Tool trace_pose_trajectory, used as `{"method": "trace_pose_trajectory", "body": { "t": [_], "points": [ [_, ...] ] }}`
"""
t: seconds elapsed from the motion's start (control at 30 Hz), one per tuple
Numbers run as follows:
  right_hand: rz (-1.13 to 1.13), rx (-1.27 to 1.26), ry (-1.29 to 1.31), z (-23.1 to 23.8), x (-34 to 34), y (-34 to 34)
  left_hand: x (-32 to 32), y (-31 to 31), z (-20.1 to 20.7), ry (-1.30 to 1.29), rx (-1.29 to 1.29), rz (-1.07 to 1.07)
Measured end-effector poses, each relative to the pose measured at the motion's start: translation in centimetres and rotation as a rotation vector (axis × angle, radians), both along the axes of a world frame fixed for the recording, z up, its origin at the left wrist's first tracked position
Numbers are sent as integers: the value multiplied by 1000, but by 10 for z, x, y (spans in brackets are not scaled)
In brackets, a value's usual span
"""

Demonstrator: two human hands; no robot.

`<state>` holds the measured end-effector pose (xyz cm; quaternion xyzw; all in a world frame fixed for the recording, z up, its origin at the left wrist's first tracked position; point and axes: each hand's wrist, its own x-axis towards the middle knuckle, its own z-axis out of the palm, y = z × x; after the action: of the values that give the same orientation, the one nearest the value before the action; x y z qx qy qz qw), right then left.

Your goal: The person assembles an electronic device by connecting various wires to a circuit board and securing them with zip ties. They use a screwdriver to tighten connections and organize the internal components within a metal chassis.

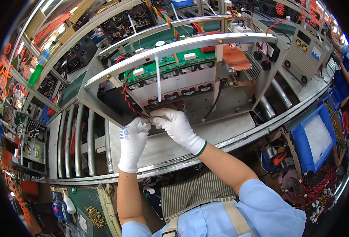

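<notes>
In front of me stands an open machine chassis [182, 40] with a metal frame and a green circuit board [170, 70] inside. A twisted red-and-black wire [126, 96] hangs from the board side down to my fingers. My left hand [134, 138], in a white knitted glove, is closed around the wire's lower end. Beside it my right hand [175, 127], gloved the same way, reaches into the chassis's lower opening with its fingers pinched together. What those right fingertips hold is hidden. A white cable tie [158, 81] hangs down from the upper frame bar.
The chassis rests on a metal plate [214, 132] over a roller conveyor [79, 138]. A finished-looking grey machine [306, 53] stands at the right. Blue bins [314, 138] sit at the lower right near a heap of red wires [312, 185]. Brass screws [94, 216] lie at the lower left.
</notes>
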<state>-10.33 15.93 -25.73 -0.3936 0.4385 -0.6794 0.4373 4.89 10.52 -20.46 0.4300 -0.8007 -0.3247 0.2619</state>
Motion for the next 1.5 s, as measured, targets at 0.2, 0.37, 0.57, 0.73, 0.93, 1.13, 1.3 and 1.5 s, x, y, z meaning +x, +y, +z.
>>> {"method": "trace_pose_trajectory", "body": {
  "t": [0.2, 0.37, 0.57, 0.73, 0.93, 1.13, 1.3, 1.5],
  "points": [
    [-30, -33, -66, -3, 3, -2, 2, 4, 10, 39, 21, -5],
    [27, -50, -137, -3, 2, -2, 6, -4, -4, 61, -130, -21],
    [43, -29, -141, -2, 1, 1, 5, 1, 5, -4, -103, 16],
    [74, -33, -171, 5, 1, 1, 1, -2, 3, -33, -253, -9],
    [94, 8, -127, 2, 0, -2, 8, -1, 10, 24, -115, -16],
    [65, -41, -198, 6, -2, 0, 6, -2, 18, -87, -157, 6],
    [94, -23, -173, 2, -1, -1, 11, -6, 5, 23, -219, -30],
    [122, -5, -100, -1, -4, -2, 7, -6, 9, -41, -215, -28]
  ]
}}
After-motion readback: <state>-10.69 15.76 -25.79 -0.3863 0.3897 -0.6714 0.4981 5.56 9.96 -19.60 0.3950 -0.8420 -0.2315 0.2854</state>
